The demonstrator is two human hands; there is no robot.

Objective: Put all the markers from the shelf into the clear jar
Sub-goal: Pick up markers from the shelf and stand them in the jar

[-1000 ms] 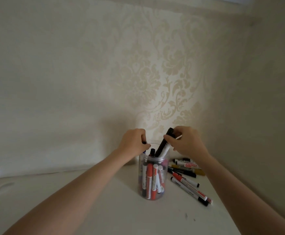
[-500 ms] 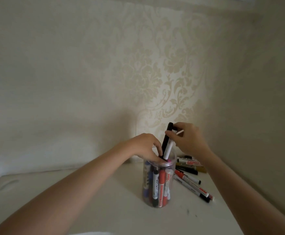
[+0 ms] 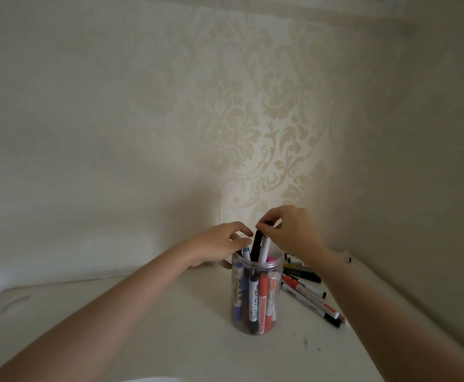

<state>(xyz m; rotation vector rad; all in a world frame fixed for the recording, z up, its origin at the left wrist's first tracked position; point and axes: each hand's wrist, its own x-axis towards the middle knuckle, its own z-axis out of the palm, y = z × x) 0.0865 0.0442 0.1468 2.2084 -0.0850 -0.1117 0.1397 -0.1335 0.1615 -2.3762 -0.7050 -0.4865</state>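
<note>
Where damask wallpaper (image 3: 253, 128) corners, white shelf (image 3: 170, 340) sits.

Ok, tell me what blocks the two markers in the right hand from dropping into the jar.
Nothing separate. The right hand lowers a black marker and a white marker through the clear plastic jar mouth; only the upright markers packed inside crowd them.

Cream wallpaper (image 3: 253, 128) with a pale gold damask leaf pattern fills the upper and middle frame, brightest right of centre and shadowed at far left. A plain beige side wall (image 3: 432, 161) takes the right edge, meeting it in a corner. At lower left, a shallow oval recess (image 3: 14, 303) dents the white surface.
</note>
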